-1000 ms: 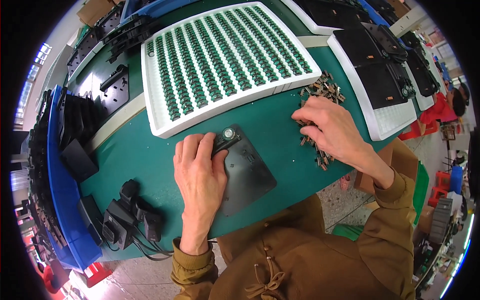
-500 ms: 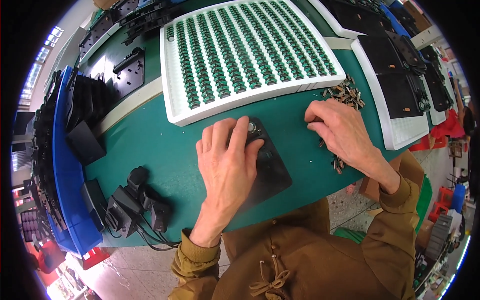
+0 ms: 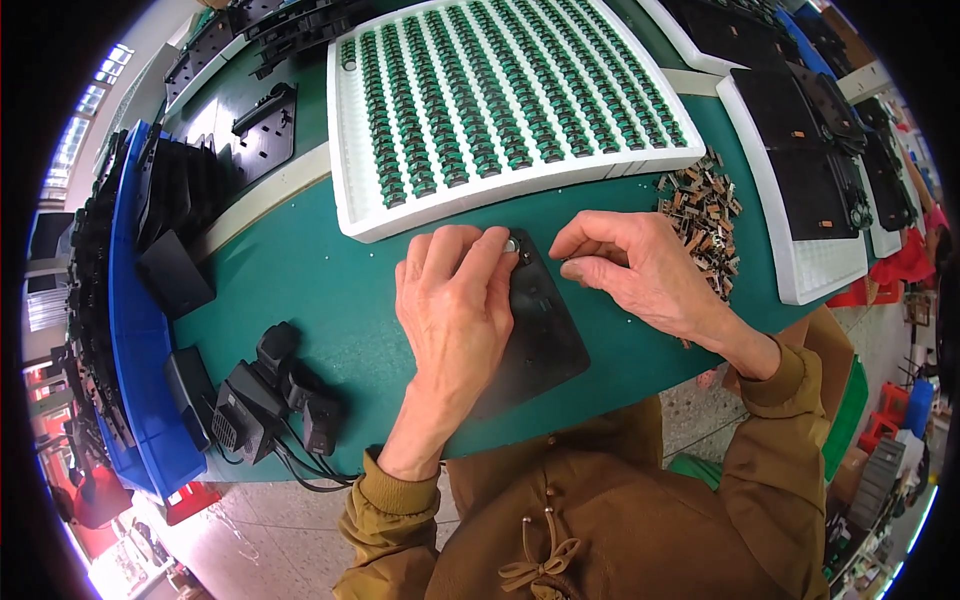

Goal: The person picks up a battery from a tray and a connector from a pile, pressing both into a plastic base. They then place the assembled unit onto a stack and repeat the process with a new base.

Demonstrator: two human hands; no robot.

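A flat black plastic panel (image 3: 541,335) lies on the green table in front of me. My left hand (image 3: 452,290) rests over its left side, fingers curled together and gripping its far end. Beside those fingertips a small round silver part (image 3: 513,245) shows on the panel. To the right of the panel, my right hand (image 3: 640,265) is held in a pinch above the table, thumb against fingers. Whatever sits in that pinch is too small and covered to make out. Beyond the right hand lies a heap of small metal-and-brown pieces (image 3: 712,215).
A white foam tray (image 3: 365,228) filled with rows of green-and-black parts stands at the back. Black panels lie on another white tray (image 3: 815,275) at right. A blue bin (image 3: 150,380) and black corded devices (image 3: 265,400) sit at left.
My right hand has moved left from the heap toward the panel, still pinched, uncovering more of the heap. The left hand stays on the panel, its fingers drawn closer together.
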